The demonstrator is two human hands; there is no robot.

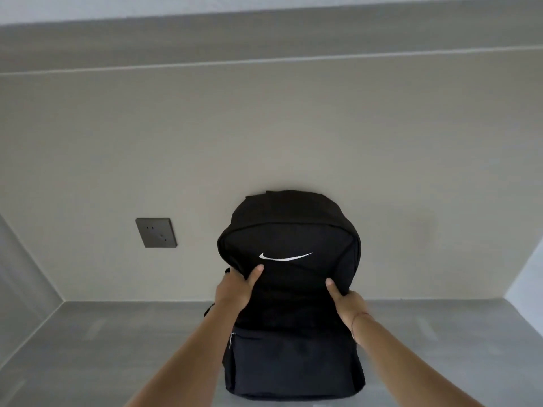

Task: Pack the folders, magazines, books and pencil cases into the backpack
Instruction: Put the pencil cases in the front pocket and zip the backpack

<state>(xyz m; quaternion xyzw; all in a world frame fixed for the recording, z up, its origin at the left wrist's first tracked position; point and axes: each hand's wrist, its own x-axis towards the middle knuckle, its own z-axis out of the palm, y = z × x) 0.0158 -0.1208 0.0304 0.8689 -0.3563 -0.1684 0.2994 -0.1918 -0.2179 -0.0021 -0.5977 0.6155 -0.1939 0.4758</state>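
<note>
A black backpack [289, 292] with a white swoosh on its front stands upright on the grey desk [117, 348], leaning back against the wall. Its zips look closed. My left hand [236, 289] grips the backpack's left side, thumb pressed on the front panel below the logo. My right hand [345, 301] grips its right side, thumb also on the front; a thin red string circles that wrist. No folders, magazines, books or pencil cases are in view.
A dark wall socket [156, 232] sits on the beige wall left of the backpack. Side walls close in the desk at far left and far right.
</note>
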